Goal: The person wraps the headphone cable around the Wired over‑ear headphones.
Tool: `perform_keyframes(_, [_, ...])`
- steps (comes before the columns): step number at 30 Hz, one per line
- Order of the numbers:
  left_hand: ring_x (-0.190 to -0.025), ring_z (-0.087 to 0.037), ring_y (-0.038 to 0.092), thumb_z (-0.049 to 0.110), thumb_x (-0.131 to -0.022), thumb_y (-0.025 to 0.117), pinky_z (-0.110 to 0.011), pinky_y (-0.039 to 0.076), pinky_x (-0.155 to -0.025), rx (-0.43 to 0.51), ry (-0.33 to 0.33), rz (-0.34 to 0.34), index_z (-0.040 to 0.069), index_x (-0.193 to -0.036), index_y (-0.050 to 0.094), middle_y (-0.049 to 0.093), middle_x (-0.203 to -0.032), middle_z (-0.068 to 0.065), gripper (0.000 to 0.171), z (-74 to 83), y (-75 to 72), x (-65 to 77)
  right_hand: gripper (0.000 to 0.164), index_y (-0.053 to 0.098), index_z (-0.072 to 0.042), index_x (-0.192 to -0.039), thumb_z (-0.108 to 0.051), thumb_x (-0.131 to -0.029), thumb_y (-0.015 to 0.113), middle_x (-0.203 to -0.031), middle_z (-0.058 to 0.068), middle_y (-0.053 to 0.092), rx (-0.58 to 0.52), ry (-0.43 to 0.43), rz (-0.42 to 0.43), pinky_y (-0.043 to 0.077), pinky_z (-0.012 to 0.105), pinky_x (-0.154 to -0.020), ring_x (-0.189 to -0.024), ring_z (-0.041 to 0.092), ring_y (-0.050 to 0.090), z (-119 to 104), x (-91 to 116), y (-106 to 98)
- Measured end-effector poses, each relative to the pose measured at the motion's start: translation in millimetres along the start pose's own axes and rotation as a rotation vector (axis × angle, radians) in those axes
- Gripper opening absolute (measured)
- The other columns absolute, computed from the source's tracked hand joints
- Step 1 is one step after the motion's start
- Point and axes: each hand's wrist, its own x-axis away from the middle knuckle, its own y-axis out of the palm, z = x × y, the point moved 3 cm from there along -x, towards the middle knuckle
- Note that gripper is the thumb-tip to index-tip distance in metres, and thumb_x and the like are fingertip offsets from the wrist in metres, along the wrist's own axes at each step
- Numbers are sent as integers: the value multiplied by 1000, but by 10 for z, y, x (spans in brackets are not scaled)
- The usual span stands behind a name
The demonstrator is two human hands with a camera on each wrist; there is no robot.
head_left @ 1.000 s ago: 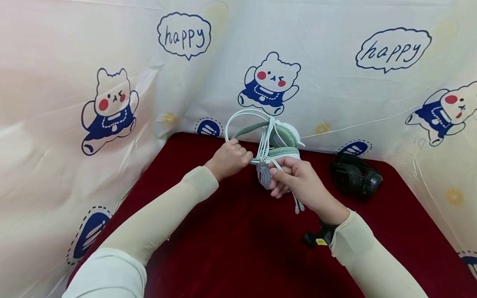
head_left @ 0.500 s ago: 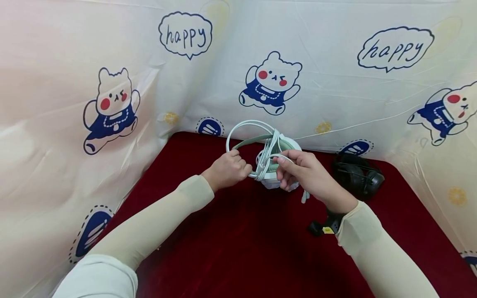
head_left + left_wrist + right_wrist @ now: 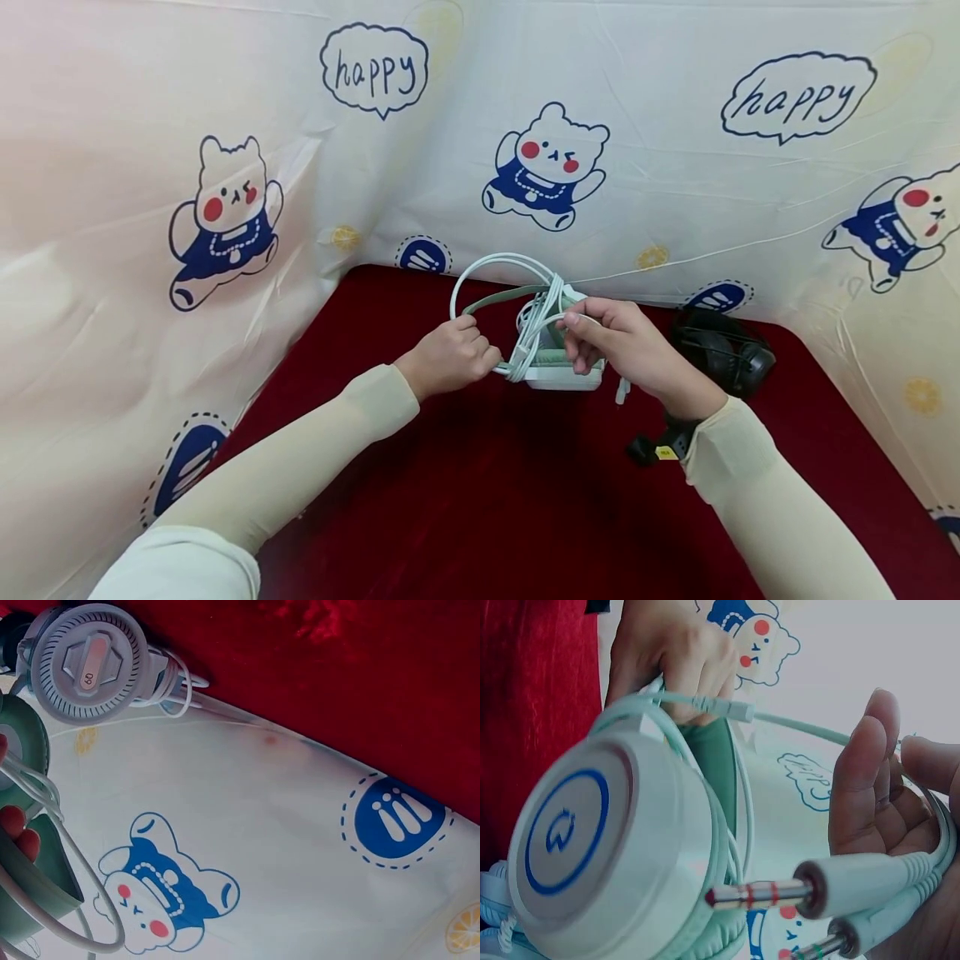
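Observation:
My left hand (image 3: 450,354) grips the band of a white-and-green pair of headphones (image 3: 562,379), which hangs tilted over the red cloth. White cable (image 3: 528,333) is wound in several turns around its band and cup. My right hand (image 3: 611,333) pinches a length of that cable between thumb and fingertips. In the right wrist view, two audio jacks (image 3: 855,892) dangle from the right hand, and one white cup (image 3: 607,840) faces the camera. A few left-hand fingers (image 3: 22,841) show at the edge of the left wrist view.
Black headphones (image 3: 723,354) lie at the table's back right. In the left wrist view, another white pair of headphones (image 3: 90,667) with a ribbed cup lies on the cloth. A printed curtain (image 3: 660,183) closes off the back and sides. Red cloth (image 3: 487,500) covers the table.
The headphones have come down and toward me, and their cups have turned. My right hand has moved slightly right and up, still pinching the cable; the left has shifted slightly left and down.

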Motion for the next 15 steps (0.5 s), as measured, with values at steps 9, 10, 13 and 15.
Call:
perform_keyframes(9, [-60, -16, 61, 13, -96, 56, -31, 50, -71, 17, 46, 30, 11, -72, 59, 61, -62, -4, 25, 52, -71, 33, 25, 60, -2, -106, -25, -102, 51, -87, 20, 61, 31, -6, -17, 56, 37, -69, -71, 33, 62, 25, -48, -64])
perform_keyframes(10, [-60, -16, 61, 14, -96, 57, -31, 50, -72, 19, 52, 31, 11, -72, 60, 62, -63, -4, 24, 58, -80, 35, 25, 61, -2, -105, -25, -101, 51, -86, 20, 62, 42, -5, -14, 56, 37, -69, -71, 33, 62, 23, -51, -72])
perform_keyframes(13, [-60, -15, 61, 18, -92, 65, -31, 52, -74, 19, 73, 40, 11, -73, 61, 64, -64, -4, 21, 80, -114, 38, 25, 61, -2, -105, -25, -100, 53, -85, 19, 62, 79, -1, 1, 56, 37, -69, -72, 33, 62, 15, -61, -100])
perform_keyframes(15, [-61, -14, 61, 21, -89, 70, -31, 52, -76, 19, 89, 54, 11, -74, 61, 65, -66, -3, 20, 98, -141, 38, 25, 62, -2, -104, -26, -99, 55, -83, 18, 62, 105, 6, 13, 56, 38, -69, -72, 33, 63, 13, -66, -123])
